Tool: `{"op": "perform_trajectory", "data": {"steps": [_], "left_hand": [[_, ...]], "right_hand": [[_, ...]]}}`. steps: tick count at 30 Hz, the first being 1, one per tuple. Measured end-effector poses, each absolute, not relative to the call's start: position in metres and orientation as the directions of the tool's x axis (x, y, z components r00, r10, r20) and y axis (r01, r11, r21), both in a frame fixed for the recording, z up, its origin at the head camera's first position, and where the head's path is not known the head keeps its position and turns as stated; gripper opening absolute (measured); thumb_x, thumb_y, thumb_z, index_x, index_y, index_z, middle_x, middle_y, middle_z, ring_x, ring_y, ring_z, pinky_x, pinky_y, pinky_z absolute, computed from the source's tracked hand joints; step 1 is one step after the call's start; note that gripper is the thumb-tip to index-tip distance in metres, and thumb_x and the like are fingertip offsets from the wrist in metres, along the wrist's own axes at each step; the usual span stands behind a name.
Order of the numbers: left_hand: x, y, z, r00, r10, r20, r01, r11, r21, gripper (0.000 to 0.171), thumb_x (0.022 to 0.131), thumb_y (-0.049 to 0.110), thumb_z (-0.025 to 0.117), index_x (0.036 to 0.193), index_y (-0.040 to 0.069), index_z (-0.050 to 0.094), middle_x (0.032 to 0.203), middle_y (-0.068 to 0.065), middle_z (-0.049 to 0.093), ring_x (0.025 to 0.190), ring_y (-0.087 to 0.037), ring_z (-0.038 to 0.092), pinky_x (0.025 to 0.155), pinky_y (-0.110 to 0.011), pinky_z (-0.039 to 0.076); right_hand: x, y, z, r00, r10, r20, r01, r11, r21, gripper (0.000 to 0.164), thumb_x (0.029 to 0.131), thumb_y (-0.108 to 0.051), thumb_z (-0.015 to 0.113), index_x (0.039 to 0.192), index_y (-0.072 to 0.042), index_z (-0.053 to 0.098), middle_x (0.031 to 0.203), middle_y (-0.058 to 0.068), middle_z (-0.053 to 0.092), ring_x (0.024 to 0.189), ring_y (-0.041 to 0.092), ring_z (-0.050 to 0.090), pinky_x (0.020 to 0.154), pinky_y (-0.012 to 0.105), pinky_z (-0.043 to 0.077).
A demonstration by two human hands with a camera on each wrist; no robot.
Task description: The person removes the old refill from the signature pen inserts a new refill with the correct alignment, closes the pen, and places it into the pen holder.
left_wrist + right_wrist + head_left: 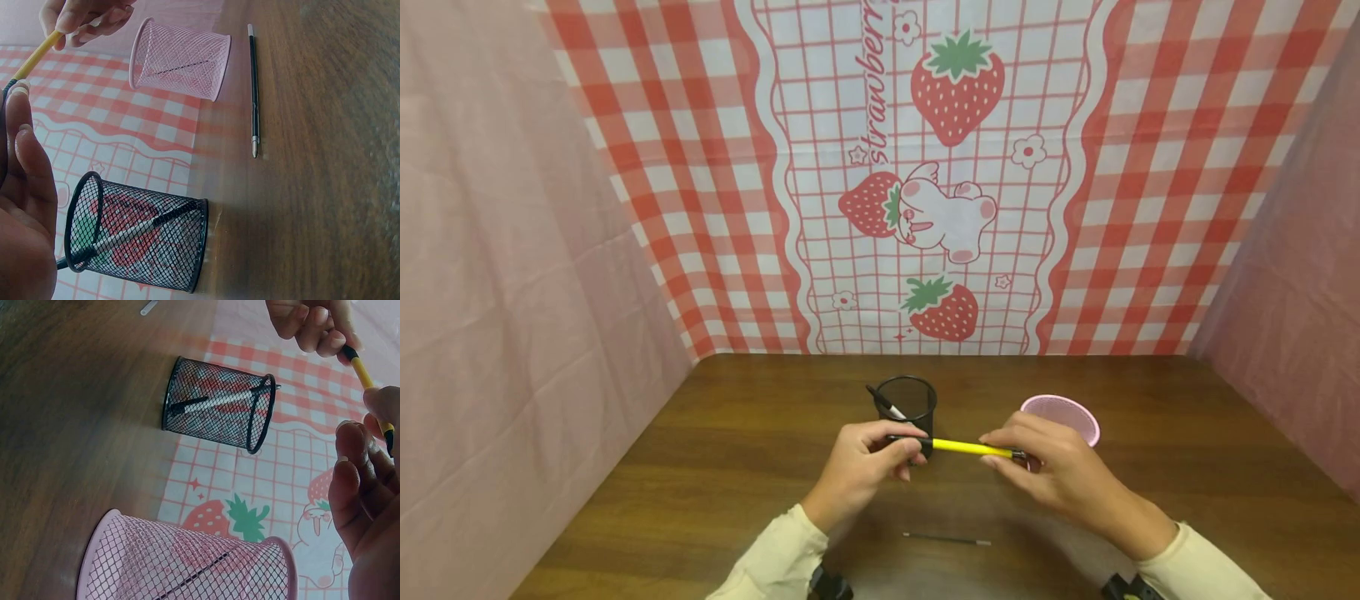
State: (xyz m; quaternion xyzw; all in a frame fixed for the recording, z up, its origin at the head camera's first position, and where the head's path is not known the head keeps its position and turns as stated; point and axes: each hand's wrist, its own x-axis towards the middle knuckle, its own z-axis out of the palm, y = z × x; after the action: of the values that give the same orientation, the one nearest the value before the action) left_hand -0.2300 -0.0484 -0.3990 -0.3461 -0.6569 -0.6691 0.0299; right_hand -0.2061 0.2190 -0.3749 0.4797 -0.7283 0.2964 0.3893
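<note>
Both hands hold a yellow pen with black ends, lying nearly level above the table. My left hand pinches its black end between thumb and fingers. The other end, near the black tip, is pinched by my right hand. Below the hands, a thin dark pen refill with a metal tip lies on the table. Just beyond the left hand stands a black mesh pen cup, with a black-and-white pen leaning inside it.
A pink mesh cup stands behind the right hand, and a thin dark stick shows through its mesh. The brown wooden table ends at a strawberry-patterned cloth at the back. Pink cloth hangs at both sides.
</note>
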Motion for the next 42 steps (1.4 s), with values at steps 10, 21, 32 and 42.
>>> {"op": "perform_trajectory", "data": {"steps": [10,21,32,42], "left_hand": [[-0.2309,-0.0484,-0.3985,-0.751,0.433,0.499,0.495,-0.130,0.859,0.020,0.095,0.007,0.068,0.109,-0.008,0.072,0.084,-0.019,0.073,0.061,-0.010,0.062,0.057,-0.030,0.058],[-0.2296,-0.0486,-0.3969,-0.745,0.430,0.510,0.506,-0.134,0.852,0.018,0.094,0.005,0.069,0.107,-0.007,0.072,0.084,-0.021,0.072,0.060,-0.010,0.062,0.056,-0.029,0.058],[-0.2265,-0.0478,-0.3973,-0.766,0.438,0.471,0.464,-0.131,0.876,0.020,0.094,0.006,0.069,0.109,-0.007,0.072,0.085,-0.021,0.072,0.061,-0.011,0.062,0.056,-0.027,0.057],[-0.2286,-0.0504,-0.3963,-0.760,0.450,0.468,0.472,-0.111,0.874,0.019,0.095,0.006,0.069,0.110,-0.005,0.073,0.087,-0.018,0.073,0.063,-0.013,0.063,0.059,-0.031,0.059]], "right_hand": [[-0.2066,0.2224,-0.3776,-0.277,-0.476,0.835,-0.925,0.366,-0.098,0.020,0.098,-0.030,0.067,0.101,-0.011,0.073,0.089,-0.009,0.063,0.065,0.002,0.048,0.055,0.009,0.037],[-0.2087,0.2228,-0.3794,-0.282,-0.486,0.828,-0.930,0.350,-0.111,0.015,0.098,-0.026,0.068,0.100,-0.012,0.072,0.087,-0.010,0.060,0.066,0.000,0.047,0.057,0.006,0.036],[-0.1996,0.2233,-0.3779,-0.409,-0.505,0.760,-0.891,0.400,-0.214,0.022,0.085,-0.001,0.076,0.099,-0.016,0.070,0.085,-0.013,0.057,0.069,-0.002,0.046,0.056,0.012,0.040],[-0.2010,0.2218,-0.3768,-0.417,-0.512,0.751,-0.896,0.371,-0.244,0.030,0.082,0.005,0.076,0.098,-0.018,0.068,0.084,-0.011,0.057,0.068,-0.001,0.046,0.056,0.011,0.039]]}}
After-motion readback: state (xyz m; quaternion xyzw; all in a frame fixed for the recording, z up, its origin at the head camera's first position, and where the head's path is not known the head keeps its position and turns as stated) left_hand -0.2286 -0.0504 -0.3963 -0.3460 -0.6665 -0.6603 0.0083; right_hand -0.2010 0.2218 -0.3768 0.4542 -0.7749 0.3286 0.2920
